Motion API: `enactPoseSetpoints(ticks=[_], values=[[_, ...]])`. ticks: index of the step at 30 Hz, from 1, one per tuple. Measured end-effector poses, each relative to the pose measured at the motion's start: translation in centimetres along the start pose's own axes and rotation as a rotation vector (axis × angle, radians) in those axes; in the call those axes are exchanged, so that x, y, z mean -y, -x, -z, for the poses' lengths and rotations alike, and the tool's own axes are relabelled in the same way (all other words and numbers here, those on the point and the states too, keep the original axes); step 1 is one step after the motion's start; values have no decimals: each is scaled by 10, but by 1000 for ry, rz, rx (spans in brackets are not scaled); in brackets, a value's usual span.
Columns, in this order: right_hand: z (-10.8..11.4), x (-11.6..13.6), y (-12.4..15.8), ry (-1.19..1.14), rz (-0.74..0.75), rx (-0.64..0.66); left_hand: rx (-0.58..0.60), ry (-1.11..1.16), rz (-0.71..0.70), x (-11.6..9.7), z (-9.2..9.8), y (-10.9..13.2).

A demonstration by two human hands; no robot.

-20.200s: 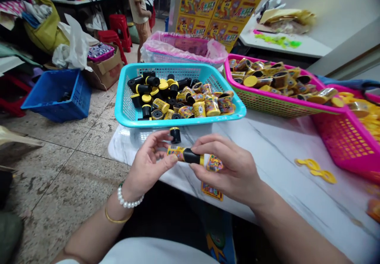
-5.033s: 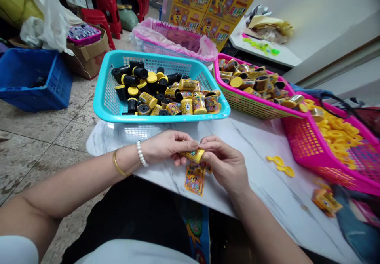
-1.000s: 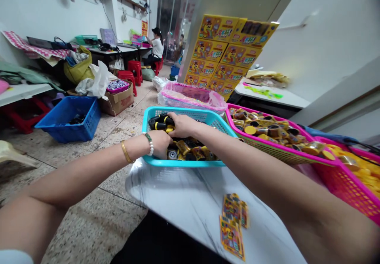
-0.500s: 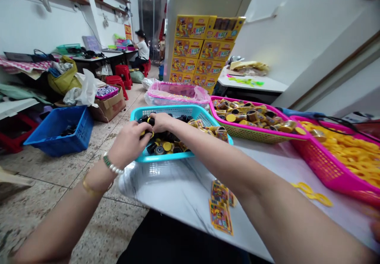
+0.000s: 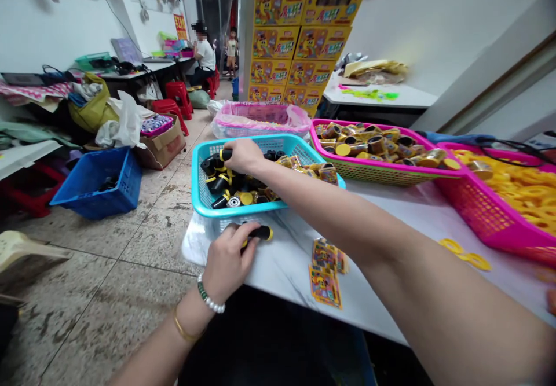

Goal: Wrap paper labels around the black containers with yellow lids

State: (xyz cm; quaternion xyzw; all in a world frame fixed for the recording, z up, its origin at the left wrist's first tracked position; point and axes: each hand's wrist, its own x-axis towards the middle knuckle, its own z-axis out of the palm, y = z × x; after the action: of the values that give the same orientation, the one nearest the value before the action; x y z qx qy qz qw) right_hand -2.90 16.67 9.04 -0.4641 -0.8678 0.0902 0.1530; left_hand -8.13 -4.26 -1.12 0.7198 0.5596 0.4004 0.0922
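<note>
My left hand [image 5: 228, 257] is closed around a black tube with a yellow cap [image 5: 261, 232], held just above the white marble table [image 5: 391, 241] in front of the turquoise basket [image 5: 204, 201]. My right hand [image 5: 244, 154] reaches into that basket, with its fingers curled on another black tube [image 5: 225, 155] at the far side. The basket holds several black tubes with yellow caps and several tubes that carry labels. Loose colourful stickers [image 5: 325, 267] lie on the table near my right forearm.
A pink basket [image 5: 373, 169] of labelled tubes and another pink basket [image 5: 486, 212] of yellow rings stand at the right. Two yellow rings [image 5: 464, 253] lie loose. Yellow cartons [image 5: 299, 33] are stacked behind. A blue crate [image 5: 98, 180] sits on the floor. A person sits far back.
My left hand has come out of the turquoise basket with a black tube and moved down to the table's near edge. My right hand has stayed inside the basket.
</note>
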Motion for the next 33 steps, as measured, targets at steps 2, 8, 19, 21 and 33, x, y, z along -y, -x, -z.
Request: enactPoseSetpoints(ticks=[2,8,19,21,33], values=[[20,3,16,-12,31,-62,38,-110,17,1,-6,-4],[51,-3,144,-224,220,-244,114,-251,-40,-1,-6,-8],[-29,-72,219,61,150,-217,-2,-104,39,0,4,20],[-25,-74,219,36,165,-226,-28,-135,43,-1,7,25],[0,-74,299,-52,-2,-578,-179,-166,-32,-13,4,40]])
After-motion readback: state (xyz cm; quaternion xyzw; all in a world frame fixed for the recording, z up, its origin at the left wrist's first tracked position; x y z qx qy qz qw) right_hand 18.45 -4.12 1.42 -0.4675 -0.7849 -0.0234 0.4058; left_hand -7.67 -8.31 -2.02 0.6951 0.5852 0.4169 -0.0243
